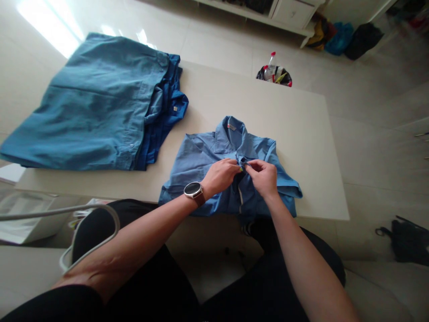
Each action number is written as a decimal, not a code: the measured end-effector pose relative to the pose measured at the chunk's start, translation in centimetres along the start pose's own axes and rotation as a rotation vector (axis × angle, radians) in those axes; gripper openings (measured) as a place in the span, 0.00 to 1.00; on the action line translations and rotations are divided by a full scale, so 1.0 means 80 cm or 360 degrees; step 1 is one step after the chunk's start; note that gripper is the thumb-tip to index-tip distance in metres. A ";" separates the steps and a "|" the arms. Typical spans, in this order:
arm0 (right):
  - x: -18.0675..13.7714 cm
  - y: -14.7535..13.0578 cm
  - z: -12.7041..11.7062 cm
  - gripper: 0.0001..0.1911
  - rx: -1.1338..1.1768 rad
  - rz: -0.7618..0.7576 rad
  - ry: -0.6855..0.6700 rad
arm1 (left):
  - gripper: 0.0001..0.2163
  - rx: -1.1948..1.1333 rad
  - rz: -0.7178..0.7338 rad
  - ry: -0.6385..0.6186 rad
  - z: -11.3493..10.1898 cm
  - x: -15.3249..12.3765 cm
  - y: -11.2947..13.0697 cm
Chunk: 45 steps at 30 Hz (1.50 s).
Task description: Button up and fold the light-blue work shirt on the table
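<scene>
A light blue collared shirt [197, 156] lies face up on the white table [301, 125], its collar pointing away from me and its lower part hanging over the near edge. My left hand [223, 175], with a watch [193, 189] on the wrist, pinches the front placket just below the collar. Close beside it, my right hand [263, 176] pinches the other side of the placket. Between my fingertips the cloth is bunched up, and any button there is too small to make out. A small yellow-green spot shows by my left fingertips.
Folded blue garments [94, 103] are stacked at the table's left. Beyond the far edge stands a bin [283, 76] with a bottle in it. A white cabinet [291, 13] and bags [363, 40] are farther back. A pale cable [114, 219] loops by my left forearm.
</scene>
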State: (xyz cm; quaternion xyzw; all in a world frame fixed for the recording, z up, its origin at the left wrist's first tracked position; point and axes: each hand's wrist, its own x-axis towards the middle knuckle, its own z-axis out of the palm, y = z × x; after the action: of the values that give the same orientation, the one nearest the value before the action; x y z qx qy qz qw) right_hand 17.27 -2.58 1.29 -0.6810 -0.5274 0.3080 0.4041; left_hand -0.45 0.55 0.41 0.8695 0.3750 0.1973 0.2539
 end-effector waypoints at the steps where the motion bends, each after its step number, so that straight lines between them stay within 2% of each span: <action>1: 0.000 0.000 0.000 0.12 0.0003 -0.0004 0.0003 | 0.16 0.0004 0.0006 -0.0001 0.000 0.000 0.000; 8: 0.008 0.010 0.000 0.16 0.0174 0.0113 -0.0046 | 0.14 0.0052 0.0100 -0.0061 -0.002 -0.002 -0.003; 13: 0.016 0.018 -0.006 0.22 0.0321 0.0283 -0.0213 | 0.14 0.0046 0.0150 -0.0136 -0.002 -0.004 -0.005; 19: 0.017 0.015 -0.017 0.22 0.0457 0.0384 -0.0429 | 0.14 0.0015 0.0117 -0.0097 -0.002 -0.007 -0.006; 22: 0.015 0.011 -0.017 0.21 0.0515 0.0388 -0.0569 | 0.14 0.0038 0.0093 -0.0102 -0.004 -0.006 -0.004; 24: 0.013 0.010 -0.014 0.22 0.0503 0.0339 -0.0581 | 0.14 0.0063 0.0099 -0.0132 -0.005 -0.005 -0.003; 27: 0.012 0.011 -0.009 0.23 0.0451 0.0268 -0.0479 | 0.13 0.0081 0.0093 -0.0132 -0.006 -0.004 -0.003; 32: 0.015 0.015 -0.007 0.25 0.0468 0.0311 -0.0422 | 0.14 0.0048 0.0064 -0.0089 -0.005 -0.004 -0.005; 38: 0.015 0.021 -0.005 0.20 0.0412 0.0258 -0.0337 | 0.14 -0.0030 0.0049 -0.0037 -0.004 -0.003 -0.004; 40: 0.019 0.030 -0.005 0.19 0.0371 0.0267 -0.0186 | 0.13 -0.0044 0.0031 -0.0008 -0.005 -0.003 -0.001; 45: 0.038 0.059 -0.020 0.18 0.0257 0.0172 0.0482 | 0.14 -0.0054 -0.0180 0.0077 -0.015 -0.002 0.002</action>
State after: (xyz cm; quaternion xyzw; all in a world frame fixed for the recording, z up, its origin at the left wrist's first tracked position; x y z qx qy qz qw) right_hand 21.59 -0.59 -2.02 -0.7122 -0.3968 0.2645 0.5150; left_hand -1.06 0.69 1.43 0.8375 0.4262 0.2099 0.2701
